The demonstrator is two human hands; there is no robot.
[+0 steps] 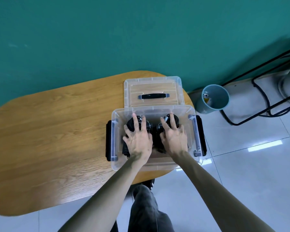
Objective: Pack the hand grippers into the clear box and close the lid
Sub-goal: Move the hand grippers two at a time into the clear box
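The clear box (155, 166) stands open at the right end of the wooden table, with black latches on both short sides. Two black hand grippers lie side by side inside it. My left hand (137, 139) rests on the left hand gripper (130, 124), fingers spread over it. My right hand (174, 137) lies the same way on the right hand gripper (165, 120). The clear lid (129, 88), with its black handle (153, 95), lies flat on the table just behind the box.
The wooden table (57, 131) stretches to the left of the box. A teal bin (214, 99) stands on the tiled floor to the right, beside a black metal frame (258, 91). A teal wall runs behind. My legs are below the table edge.
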